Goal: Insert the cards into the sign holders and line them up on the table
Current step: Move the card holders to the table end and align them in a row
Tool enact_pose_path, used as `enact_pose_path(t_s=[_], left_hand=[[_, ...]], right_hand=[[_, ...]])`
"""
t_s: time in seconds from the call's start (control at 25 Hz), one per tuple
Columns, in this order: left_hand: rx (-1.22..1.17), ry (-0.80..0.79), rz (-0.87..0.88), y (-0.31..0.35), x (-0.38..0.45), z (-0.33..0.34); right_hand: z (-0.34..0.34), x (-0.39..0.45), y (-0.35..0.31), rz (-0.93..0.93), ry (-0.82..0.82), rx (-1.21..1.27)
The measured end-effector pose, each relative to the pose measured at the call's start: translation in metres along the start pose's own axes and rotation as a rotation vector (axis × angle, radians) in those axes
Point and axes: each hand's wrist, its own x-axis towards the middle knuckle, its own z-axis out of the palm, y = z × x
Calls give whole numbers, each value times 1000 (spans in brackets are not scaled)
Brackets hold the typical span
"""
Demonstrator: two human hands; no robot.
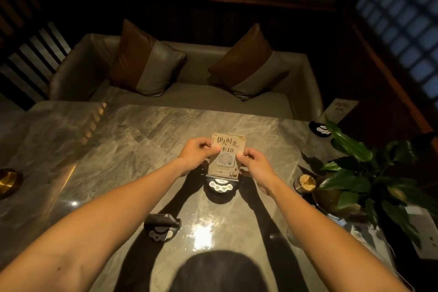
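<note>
We pinch the upright card by its side edges, left hand and right hand level, directly above the holder base on the surface.

Dim, warm overhead light is pooling on the counter and throwing white glare near its front edge, both arms are casting long dark shadows toward the camera, the surrounding room is sinking into near-black, and the wide lens is bending the frame edges.
</note>
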Motion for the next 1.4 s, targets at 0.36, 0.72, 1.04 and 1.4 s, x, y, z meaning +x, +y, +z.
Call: enact_pose_path(t_s=[0.36, 0.72, 1.04, 1.4], left_hand=[[-96, 68, 37, 68, 71, 75], [-145, 81, 126, 134, 174, 158], [-131, 67, 138, 149, 268, 222], [-66, 40, 108, 130, 326, 268]], right_hand=[[-97, 40, -58, -53, 108, -65], [-230, 136, -106, -134, 120, -368], [-319, 212, -114, -196, 46, -624], [-368, 267, -98, -322, 26, -981]])
